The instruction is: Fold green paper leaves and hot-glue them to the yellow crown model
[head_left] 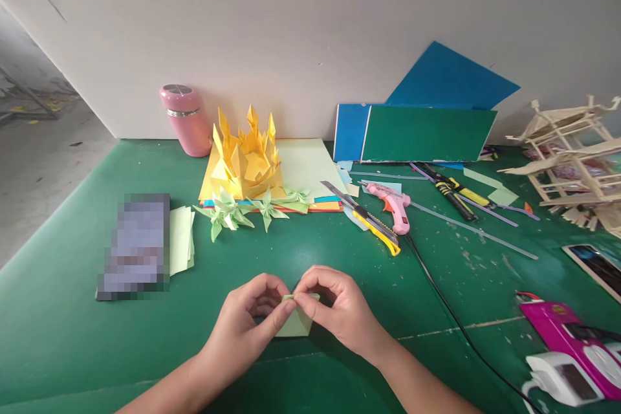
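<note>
- Paper: a small pale green piece (295, 326), between the two hands, at the near middle of the green table (272, 249); whether its lower edge touches the tabletop cannot be told.
- Left hand (252, 310): thumb and forefinger closed on the upper edge of the paper.
- Right hand (339, 307): likewise pinching that edge, thumb tips nearly meeting.
- Handling (judged): very light, thin, fairly crisp; easily creased or torn, little prone to slip. Best held by fingertips at the edges, beside the fold.
- Direction: upper edge towards the wall (291, 32), running left to right; lower edge towards the person. Fingers cover part of the outline, so no long axis is certain.
</note>
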A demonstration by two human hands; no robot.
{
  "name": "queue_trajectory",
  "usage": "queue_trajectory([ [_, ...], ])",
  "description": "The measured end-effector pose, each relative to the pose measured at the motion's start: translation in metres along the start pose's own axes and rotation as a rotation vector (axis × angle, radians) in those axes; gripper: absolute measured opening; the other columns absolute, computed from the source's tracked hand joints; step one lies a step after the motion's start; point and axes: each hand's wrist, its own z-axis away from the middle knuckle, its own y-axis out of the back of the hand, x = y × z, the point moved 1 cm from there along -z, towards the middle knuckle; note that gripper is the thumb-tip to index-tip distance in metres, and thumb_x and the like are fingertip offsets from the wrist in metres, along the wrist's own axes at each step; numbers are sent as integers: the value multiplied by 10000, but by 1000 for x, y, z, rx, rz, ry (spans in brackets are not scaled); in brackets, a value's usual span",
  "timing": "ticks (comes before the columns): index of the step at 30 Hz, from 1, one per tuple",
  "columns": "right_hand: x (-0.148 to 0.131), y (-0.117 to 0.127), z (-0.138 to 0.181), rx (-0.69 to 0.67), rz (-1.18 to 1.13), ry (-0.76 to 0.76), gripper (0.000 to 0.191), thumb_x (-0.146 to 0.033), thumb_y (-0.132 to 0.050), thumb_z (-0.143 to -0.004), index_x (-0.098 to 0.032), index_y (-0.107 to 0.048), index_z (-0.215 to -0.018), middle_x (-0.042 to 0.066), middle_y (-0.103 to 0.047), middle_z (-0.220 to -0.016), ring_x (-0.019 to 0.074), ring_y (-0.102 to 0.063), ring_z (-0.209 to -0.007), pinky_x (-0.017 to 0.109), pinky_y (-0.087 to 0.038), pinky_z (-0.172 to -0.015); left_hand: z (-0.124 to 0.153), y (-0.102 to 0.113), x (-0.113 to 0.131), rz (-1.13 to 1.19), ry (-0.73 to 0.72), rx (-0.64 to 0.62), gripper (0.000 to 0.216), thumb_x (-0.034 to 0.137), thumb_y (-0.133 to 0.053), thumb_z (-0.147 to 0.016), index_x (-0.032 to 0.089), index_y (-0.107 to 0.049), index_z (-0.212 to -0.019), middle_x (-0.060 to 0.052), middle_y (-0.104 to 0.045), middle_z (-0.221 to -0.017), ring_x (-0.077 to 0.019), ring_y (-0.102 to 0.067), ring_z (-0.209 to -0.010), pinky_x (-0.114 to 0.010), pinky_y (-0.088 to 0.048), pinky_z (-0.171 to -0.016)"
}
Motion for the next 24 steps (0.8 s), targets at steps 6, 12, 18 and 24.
queue_trajectory([
  [6, 0, 1, 1, 1, 7, 1, 164, -271, -599, -769, -188, -606, -628, -3, -567, -639, 130, -487, -617, 246, -374, -568, 2, -1, 0, -3, -2, -4, 163, 315, -629, -749, 176, -573, -686, 41, -527, -539, -84, -476, -462, -174, -413, -436],
  [12, 3, 1, 0, 7, 5, 6, 154, -263, -612, -771, -194, -605, -633, -5, -576, -639, 130, -504, -621, 247, -386, -576, 3, -1, -4, -15, -8, 11, 175, 330, -631, -750, 186, -569, -673, 19, -578, -548, -105, -510, -477, -195, -426, -446],
  [18, 2, 0, 1, -12, 44, 36, 160, -251, -600, -784, -199, -604, -633, -7, -570, -642, 135, -512, -636, 256, -398, -601, 3, 1, -3, 16, 8, -4, 212, 368, -646, -743, 193, -579, -643, 10, -587, -567, -117, -512, -513, -207, -417, -464],
  [24, 2, 2, 1, 24, -9, 4, 137, -314, -646, -761, -195, -645, -693, -5, -566, -660, 125, -484, -609, 243, -403, -570, 0, 5, 2, 193, 77, 80, 271, 417, -696, -702, 180, -596, -615, -9, -633, -681, -129, -546, -591, -225, -446, -533],
])
